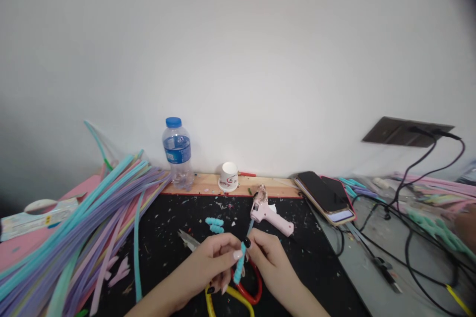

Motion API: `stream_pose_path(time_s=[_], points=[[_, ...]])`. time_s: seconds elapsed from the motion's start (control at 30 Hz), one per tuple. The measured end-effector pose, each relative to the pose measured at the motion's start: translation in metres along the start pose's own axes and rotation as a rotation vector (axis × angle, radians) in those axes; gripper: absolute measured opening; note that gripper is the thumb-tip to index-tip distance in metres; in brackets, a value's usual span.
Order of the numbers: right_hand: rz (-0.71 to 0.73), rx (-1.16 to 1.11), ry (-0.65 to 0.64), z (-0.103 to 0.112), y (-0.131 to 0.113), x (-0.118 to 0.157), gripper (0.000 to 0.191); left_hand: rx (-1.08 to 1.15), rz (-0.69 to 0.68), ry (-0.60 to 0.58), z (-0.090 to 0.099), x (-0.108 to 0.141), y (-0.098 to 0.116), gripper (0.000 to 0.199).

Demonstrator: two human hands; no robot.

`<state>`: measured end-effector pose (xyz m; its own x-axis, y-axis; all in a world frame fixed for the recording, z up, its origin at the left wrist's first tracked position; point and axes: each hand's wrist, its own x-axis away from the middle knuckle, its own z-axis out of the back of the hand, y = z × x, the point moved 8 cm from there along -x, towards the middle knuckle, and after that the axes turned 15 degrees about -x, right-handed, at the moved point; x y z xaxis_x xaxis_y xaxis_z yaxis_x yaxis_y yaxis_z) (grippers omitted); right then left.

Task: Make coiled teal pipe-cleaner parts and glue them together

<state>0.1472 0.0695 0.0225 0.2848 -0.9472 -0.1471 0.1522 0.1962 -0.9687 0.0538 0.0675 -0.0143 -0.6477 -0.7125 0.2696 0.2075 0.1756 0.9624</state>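
My left hand (219,261) and my right hand (268,261) meet low in the middle of the head view. Between their closed fingertips they grip a turquoise fuzzy pipe cleaner (240,268), its lower part coiled into a thick twist. Beneath my hands lie scissors with red handles (256,285) and a pair with yellow handles (238,297), partly hidden by my fingers. A metal blade (188,240) pokes out left of my left hand. Just beyond, finished turquoise coils (214,225) rest on the black mat (163,252). Ahead of my right hand lies a pink glue gun (273,217).
A heap of long pastel pipe cleaners (100,213) spreads across the left side. A water bottle (177,156) and a paper cup (228,177) stand by the wall. At right are stacked phones (325,195), black cables (407,208) and more coloured pieces. Another person's hand (466,228) shows at the right edge.
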Motion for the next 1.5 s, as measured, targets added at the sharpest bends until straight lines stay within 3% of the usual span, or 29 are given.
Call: stream_pose_path(time_s=[0.43, 0.73, 0.97, 1.37, 1.5], points=[[-0.024, 0.017, 0.059, 0.003, 0.001, 0.001, 0.029, 0.078, -0.035, 0.009, 0.001, 0.001, 0.008, 0.02], [-0.019, 0.042, 0.098, 0.007, 0.002, 0.0, 0.027, -0.019, -0.066, 0.155, 0.009, -0.003, 0.003, 0.027], [0.023, 0.137, 0.105, 0.004, -0.002, 0.001, 0.026, -0.23, -0.126, 0.315, 0.016, 0.002, 0.009, 0.011], [0.028, 0.113, 0.053, 0.002, -0.004, 0.0, 0.027, -0.202, -0.157, 0.317, 0.019, 0.002, 0.015, 0.013], [0.035, 0.089, 0.068, 0.004, -0.003, 0.0, 0.027, -0.122, -0.149, 0.261, 0.017, 0.0, 0.012, 0.015]])
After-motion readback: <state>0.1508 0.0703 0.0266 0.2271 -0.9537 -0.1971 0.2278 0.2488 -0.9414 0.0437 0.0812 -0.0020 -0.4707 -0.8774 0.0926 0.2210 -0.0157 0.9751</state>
